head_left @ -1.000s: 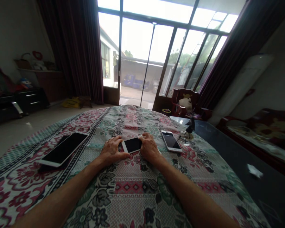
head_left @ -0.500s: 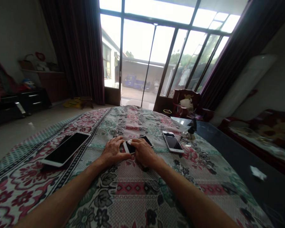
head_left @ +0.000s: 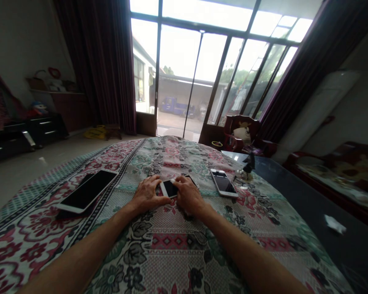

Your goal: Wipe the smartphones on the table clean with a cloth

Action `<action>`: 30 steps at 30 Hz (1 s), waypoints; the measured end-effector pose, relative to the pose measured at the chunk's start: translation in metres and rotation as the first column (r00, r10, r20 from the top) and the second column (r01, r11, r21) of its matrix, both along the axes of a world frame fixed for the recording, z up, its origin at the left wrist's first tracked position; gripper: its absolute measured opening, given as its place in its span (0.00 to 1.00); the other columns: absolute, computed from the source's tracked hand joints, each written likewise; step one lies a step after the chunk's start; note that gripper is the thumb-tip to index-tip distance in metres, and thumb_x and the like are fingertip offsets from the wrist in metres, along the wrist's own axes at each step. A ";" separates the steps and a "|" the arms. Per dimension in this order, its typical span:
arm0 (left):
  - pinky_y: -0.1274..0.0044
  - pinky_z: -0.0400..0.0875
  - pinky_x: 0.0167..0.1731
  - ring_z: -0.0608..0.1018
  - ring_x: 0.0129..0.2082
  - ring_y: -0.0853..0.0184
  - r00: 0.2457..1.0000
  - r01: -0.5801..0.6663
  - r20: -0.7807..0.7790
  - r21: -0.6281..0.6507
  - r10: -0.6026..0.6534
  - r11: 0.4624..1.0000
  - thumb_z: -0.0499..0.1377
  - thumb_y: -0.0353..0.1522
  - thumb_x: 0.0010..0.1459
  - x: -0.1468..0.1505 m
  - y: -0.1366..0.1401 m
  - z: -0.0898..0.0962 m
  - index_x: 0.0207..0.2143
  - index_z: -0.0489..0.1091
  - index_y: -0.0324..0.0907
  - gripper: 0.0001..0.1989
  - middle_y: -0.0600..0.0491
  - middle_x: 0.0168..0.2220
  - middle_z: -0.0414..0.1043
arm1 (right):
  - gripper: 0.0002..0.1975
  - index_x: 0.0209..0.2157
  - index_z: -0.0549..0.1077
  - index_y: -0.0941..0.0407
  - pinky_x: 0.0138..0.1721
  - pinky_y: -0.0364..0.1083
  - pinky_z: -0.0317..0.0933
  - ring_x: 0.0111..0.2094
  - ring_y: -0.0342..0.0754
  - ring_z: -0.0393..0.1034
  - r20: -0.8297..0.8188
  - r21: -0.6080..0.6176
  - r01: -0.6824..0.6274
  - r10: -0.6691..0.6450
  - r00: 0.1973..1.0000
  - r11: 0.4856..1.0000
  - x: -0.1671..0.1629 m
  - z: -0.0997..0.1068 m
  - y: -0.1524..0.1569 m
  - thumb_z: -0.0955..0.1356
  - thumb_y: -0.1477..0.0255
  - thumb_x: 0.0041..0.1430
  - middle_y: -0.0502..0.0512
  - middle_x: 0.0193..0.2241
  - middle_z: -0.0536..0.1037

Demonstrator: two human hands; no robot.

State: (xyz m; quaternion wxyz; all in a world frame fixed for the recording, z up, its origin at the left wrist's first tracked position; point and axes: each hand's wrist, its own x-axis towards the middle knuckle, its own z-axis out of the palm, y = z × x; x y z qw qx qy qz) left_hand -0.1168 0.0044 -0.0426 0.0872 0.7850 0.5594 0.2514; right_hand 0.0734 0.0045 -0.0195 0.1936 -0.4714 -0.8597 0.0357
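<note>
A white-framed smartphone (head_left: 169,189) with a dark screen lies on the patterned cloth in front of me. My left hand (head_left: 147,194) grips its left end, thumb at the near edge and fingers at the far edge. Over the phone's middle, my right hand (head_left: 188,196) presses a small white wad (head_left: 173,180) under its fingertips, against the screen; the wad is mostly hidden, and its material is hard to make out. The phone's right end shows past the right knuckles. To the right lies a second white phone (head_left: 223,183), face up.
On the left, a large white tablet-like device (head_left: 88,191) rests on a dark flat item (head_left: 70,213). A dark figurine on a clear base (head_left: 247,168) stands right of the phones. A crumpled white tissue (head_left: 335,224) lies on the black tabletop (head_left: 309,200).
My right hand and the white wad have slid a little to the right along the screen, baring more of the phone's left part. My left hand keeps its hold.
</note>
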 end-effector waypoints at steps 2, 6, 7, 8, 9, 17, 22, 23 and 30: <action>0.60 0.59 0.59 0.66 0.60 0.47 1.000 -0.014 0.004 0.014 0.014 1.000 0.64 0.48 0.45 0.000 0.000 -0.003 0.49 0.71 0.43 0.31 0.42 0.60 0.65 | 0.18 0.46 0.76 0.56 0.52 0.48 0.57 0.49 0.50 0.65 -0.018 0.005 -0.139 0.139 0.990 0.990 -0.009 -0.002 -0.007 0.63 0.81 0.56 0.57 0.49 0.75; 0.59 0.59 0.59 0.65 0.61 0.47 1.000 -0.018 0.005 0.015 0.018 1.000 0.64 0.48 0.45 0.000 0.000 -0.004 0.49 0.71 0.44 0.30 0.43 0.60 0.65 | 0.18 0.46 0.76 0.55 0.54 0.48 0.56 0.49 0.49 0.66 -0.020 0.024 -0.230 0.231 0.973 0.973 -0.011 -0.001 -0.007 0.63 0.81 0.57 0.55 0.49 0.76; 0.59 0.59 0.59 0.66 0.60 0.47 1.000 -0.010 0.005 0.010 0.010 1.000 0.64 0.49 0.44 -0.001 0.000 -0.003 0.49 0.71 0.44 0.31 0.43 0.60 0.65 | 0.19 0.46 0.76 0.55 0.54 0.48 0.56 0.49 0.49 0.67 -0.014 0.029 -0.201 0.202 0.979 0.979 -0.008 0.000 -0.003 0.63 0.81 0.57 0.55 0.49 0.77; 0.59 0.60 0.58 0.66 0.60 0.46 1.000 0.000 0.006 0.007 0.000 1.000 0.64 0.50 0.43 -0.001 0.000 -0.002 0.48 0.72 0.43 0.32 0.43 0.59 0.65 | 0.19 0.47 0.77 0.55 0.54 0.48 0.56 0.49 0.49 0.67 -0.007 0.032 -0.157 0.158 0.987 0.987 -0.003 0.001 0.001 0.62 0.82 0.57 0.55 0.48 0.77; 0.59 0.60 0.58 0.66 0.59 0.46 1.000 0.009 0.008 0.005 -0.009 1.000 0.64 0.51 0.43 -0.001 0.000 -0.001 0.48 0.72 0.43 0.32 0.42 0.59 0.65 | 0.20 0.47 0.77 0.55 0.54 0.48 0.56 0.50 0.49 0.67 0.001 0.034 -0.103 0.103 0.995 0.994 0.003 0.002 0.005 0.62 0.82 0.57 0.55 0.48 0.77; 0.58 0.59 0.58 0.66 0.60 0.47 1.000 0.008 0.003 -0.001 -0.008 1.000 0.64 0.51 0.44 -0.001 0.000 0.001 0.48 0.72 0.43 0.32 0.42 0.60 0.65 | 0.24 0.51 0.75 0.55 0.55 0.45 0.53 0.54 0.49 0.65 0.052 0.028 0.201 -0.203 0.978 0.979 0.039 0.001 0.034 0.60 0.84 0.58 0.56 0.52 0.76; 0.60 0.60 0.58 0.68 0.59 0.48 0.999 0.046 0.008 0.010 -0.046 0.999 0.62 0.49 0.46 -0.002 0.001 0.002 0.49 0.71 0.43 0.30 0.43 0.59 0.66 | 0.22 0.49 0.76 0.55 0.55 0.44 0.52 0.52 0.48 0.66 0.052 0.047 0.202 -0.204 0.978 0.978 0.040 -0.002 0.035 0.60 0.83 0.59 0.56 0.50 0.76; 0.60 0.59 0.58 0.68 0.58 0.49 0.998 0.057 0.003 0.009 -0.057 0.998 0.62 0.48 0.47 -0.002 0.002 0.002 0.49 0.71 0.43 0.29 0.43 0.59 0.66 | 0.21 0.48 0.77 0.55 0.55 0.44 0.53 0.51 0.48 0.67 0.059 0.045 0.203 -0.206 0.977 0.978 0.040 -0.002 0.035 0.60 0.83 0.59 0.56 0.49 0.77; 0.65 0.55 0.62 0.64 0.63 0.53 0.997 0.061 -0.041 -0.066 -0.064 0.996 0.59 0.48 0.50 -0.007 0.006 0.002 0.57 0.66 0.43 0.34 0.45 0.63 0.62 | 0.20 0.48 0.77 0.55 0.51 0.44 0.55 0.50 0.49 0.67 0.062 0.029 0.259 -0.261 0.963 0.965 0.038 0.000 0.029 0.60 0.81 0.60 0.56 0.49 0.76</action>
